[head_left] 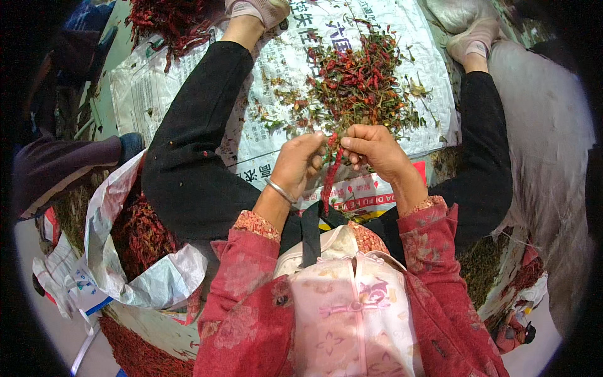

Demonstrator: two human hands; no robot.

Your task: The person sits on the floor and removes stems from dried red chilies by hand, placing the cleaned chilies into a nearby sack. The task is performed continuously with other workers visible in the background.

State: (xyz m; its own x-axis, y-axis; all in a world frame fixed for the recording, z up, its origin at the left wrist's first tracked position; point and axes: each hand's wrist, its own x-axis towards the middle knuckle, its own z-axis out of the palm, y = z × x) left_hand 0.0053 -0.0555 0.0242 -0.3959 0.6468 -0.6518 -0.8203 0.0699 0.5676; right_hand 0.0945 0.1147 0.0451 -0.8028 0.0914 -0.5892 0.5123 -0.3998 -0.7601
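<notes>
A long dried red chili pepper point(333, 170) hangs between my two hands, its tip pointing down towards my lap. At its upper end, my left hand point(301, 160), with a silver bangle at the wrist, pinches it between thumb and fingers. My right hand point(374, 150) grips the same end from the other side, thumb against curled fingers. The exact contact is partly hidden by my fingers. Just beyond both hands lies a loose pile of red chili peppers, stems and dry green bits point(360, 87), spread over a white printed woven sack point(264, 151).
A heap of red chilies point(165, 23) lies at the far left. Beside my left leg an opened white sack point(101, 235) holds dark red chilies point(143, 233). A full pale sack point(541, 118) leans along my right leg. Another person's leg point(70, 169) reaches in from the left.
</notes>
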